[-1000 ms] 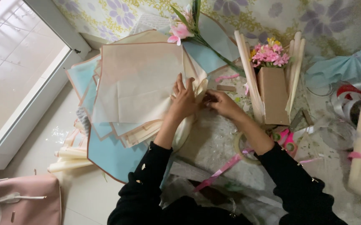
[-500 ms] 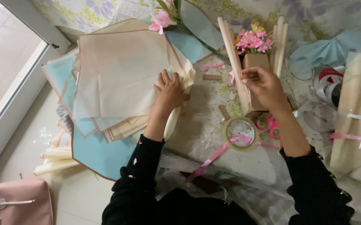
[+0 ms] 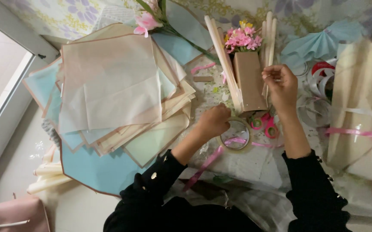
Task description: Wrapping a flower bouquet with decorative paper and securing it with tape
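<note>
Two hands (image 3: 214, 122) (image 3: 280, 81) split the work: my left is curled onto the tape roll (image 3: 234, 135), pinning it to the surface (image 3: 259, 161), while my right pinches something thin, probably tape, beside the brown bouquet box (image 3: 249, 81), with scissors (image 3: 265, 124) close below.

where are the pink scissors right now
In the head view, the pink scissors lie on the table right of centre, just below the brown paper bouquet, between the clear tape roll and the right hand wrist.
</note>
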